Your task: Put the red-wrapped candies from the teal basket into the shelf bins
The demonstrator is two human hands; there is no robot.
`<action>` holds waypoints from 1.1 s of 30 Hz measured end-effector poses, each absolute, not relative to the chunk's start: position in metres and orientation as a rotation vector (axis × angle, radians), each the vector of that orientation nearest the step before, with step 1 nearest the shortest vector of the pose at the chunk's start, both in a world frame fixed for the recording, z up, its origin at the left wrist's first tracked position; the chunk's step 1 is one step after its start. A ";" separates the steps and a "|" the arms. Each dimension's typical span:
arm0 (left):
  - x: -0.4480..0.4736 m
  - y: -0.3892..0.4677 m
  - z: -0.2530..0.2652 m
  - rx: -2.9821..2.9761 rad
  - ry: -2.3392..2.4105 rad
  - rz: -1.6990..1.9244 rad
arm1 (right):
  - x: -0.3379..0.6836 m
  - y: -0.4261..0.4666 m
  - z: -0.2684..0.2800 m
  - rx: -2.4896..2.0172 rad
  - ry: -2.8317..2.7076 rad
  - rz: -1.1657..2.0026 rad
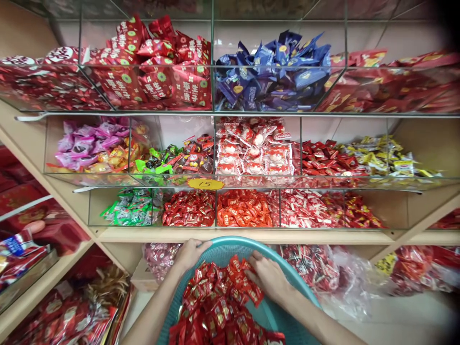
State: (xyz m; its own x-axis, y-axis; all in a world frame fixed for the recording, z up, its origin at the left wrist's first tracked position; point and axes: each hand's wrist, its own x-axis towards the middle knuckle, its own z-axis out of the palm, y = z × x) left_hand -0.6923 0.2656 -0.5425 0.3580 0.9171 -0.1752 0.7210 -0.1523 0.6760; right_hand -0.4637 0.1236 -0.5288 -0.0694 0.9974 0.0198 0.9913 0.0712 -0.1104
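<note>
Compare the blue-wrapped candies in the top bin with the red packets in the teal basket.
The blue-wrapped candies sit in a clear top-shelf bin; the red packets lie heaped in the teal basket below the shelves. The blue ones are dark blue with yellow spots; the red ones are red with gold print. No hand touches the blue ones; the right hand rests on the red ones while the left hand grips the basket's rim. Both are shiny, individually wrapped sweets.

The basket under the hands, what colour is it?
Teal basket, seen best in the head view.
</note>
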 end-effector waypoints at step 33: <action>-0.694 0.267 -0.546 1.944 1.430 0.397 | -0.422 0.248 -0.484 -2.048 -1.545 -0.245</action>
